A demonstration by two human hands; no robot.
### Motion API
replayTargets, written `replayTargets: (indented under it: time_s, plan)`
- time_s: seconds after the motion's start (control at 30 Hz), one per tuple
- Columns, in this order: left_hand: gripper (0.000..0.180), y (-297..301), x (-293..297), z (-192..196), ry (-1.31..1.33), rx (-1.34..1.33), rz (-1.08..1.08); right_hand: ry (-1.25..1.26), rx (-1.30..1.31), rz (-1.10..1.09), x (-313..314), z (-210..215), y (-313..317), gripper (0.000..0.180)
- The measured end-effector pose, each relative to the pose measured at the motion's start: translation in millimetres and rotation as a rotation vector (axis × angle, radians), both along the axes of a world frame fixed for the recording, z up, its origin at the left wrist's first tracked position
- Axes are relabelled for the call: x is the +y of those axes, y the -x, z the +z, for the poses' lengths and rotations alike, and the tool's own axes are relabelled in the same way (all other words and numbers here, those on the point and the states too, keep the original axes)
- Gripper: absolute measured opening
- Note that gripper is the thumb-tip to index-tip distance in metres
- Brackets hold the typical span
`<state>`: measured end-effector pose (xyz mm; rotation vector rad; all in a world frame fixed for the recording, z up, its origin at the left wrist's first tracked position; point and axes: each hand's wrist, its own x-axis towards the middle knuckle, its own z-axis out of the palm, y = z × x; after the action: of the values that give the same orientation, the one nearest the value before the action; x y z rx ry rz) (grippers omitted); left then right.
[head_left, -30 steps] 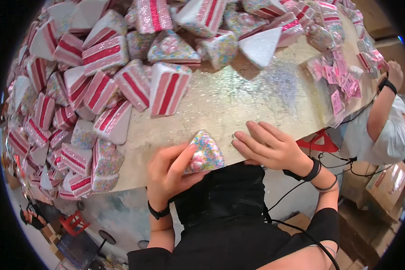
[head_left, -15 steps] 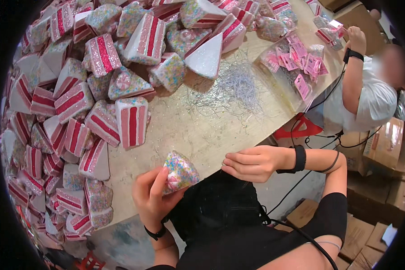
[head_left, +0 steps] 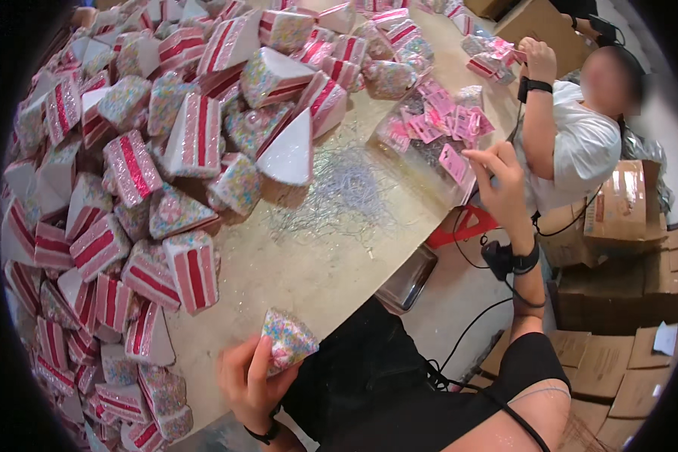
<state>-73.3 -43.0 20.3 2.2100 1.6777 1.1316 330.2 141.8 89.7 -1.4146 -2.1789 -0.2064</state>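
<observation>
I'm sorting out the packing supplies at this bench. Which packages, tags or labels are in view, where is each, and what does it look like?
Pink tags: small flat rectangles, heaped on the table's far right, the right hand reaching over them.
Clear bag: transparent, lying under that heap.
Cardboard boxes: brown, stacked on the floor at right.
More pink tags: by the co-worker's hand.

- Left hand (head_left: 250,386) at near table (head_left: 331,264) edge, gripping wedge-shaped cake ornament (head_left: 288,340) just above edge.
- Right hand (head_left: 499,184) raised at right, beside pile of tags (head_left: 437,128) on far right part of table.
- Heap of cake-slice ornaments (head_left: 128,188) across left and far side.
- Loose wire hooks (head_left: 339,196) between heap and tags.
- Co-worker (head_left: 580,143) beyond right edge; cardboard boxes (head_left: 618,248) on floor behind.
</observation>
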Motion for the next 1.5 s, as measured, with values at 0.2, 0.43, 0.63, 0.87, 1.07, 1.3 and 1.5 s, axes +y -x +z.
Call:
replayTargets:
  time_s: [0.2,0.43,0.63,0.87,1.07,1.3,1.5]
  plan:
    - [0.064,1,-2,-3,0.015,-0.012,-0.044,-0.021,-0.555,0.037,19,29,-37,0.014]
    - [0.065,2,1,-1,0.015,-0.008,-0.037,0.103,-0.813,0.184,40,33,-31,0.005]
    - [0.066,3,3,0,0.006,-0.015,-0.06,0.252,-0.83,0.167,44,27,-21,0.013]
    - [0.065,6,2,-2,0.009,0.002,-0.092,0.472,-0.188,0.162,41,15,-14,0.018]
    - [0.065,7,3,-1,0.006,-0.001,-0.095,0.446,0.124,0.149,31,4,-11,0.012]
    - [0.062,2,4,5,-0.013,0.033,0.072,0.32,0.469,0.324,-17,12,57,0.008]
    - [0.06,9,7,4,-0.187,0.049,0.135,0.322,0.781,0.813,-50,-41,154,0.01]
